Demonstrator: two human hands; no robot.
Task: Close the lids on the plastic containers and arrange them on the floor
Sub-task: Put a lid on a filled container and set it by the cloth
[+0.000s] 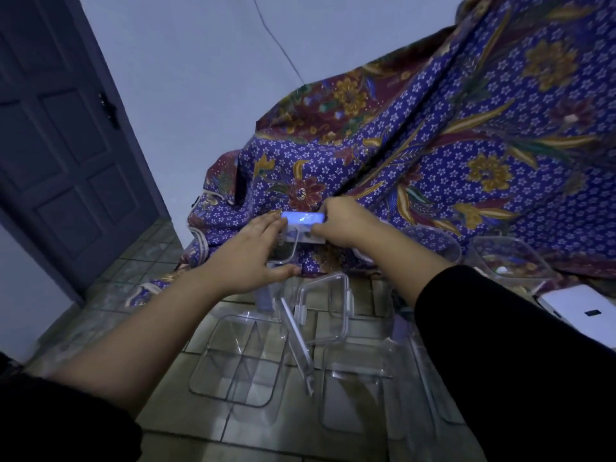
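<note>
A small clear plastic container (301, 228) with its lid is held up between both hands in front of the patterned cloth. My left hand (256, 251) lies along its left side with fingers stretched over it and the thumb beneath. My right hand (343, 221) grips its right end, fingers curled over the top edge. Below on the tiled floor lie a clear divided container (238, 358), a clear snap lid (325, 308) standing tilted, and another clear container (353, 395).
A blue floral batik cloth (450, 145) drapes over something at the right and back. More clear containers (513, 261) sit on it at the right, beside a white flat object (580, 308). A dark door (60, 155) stands at the left.
</note>
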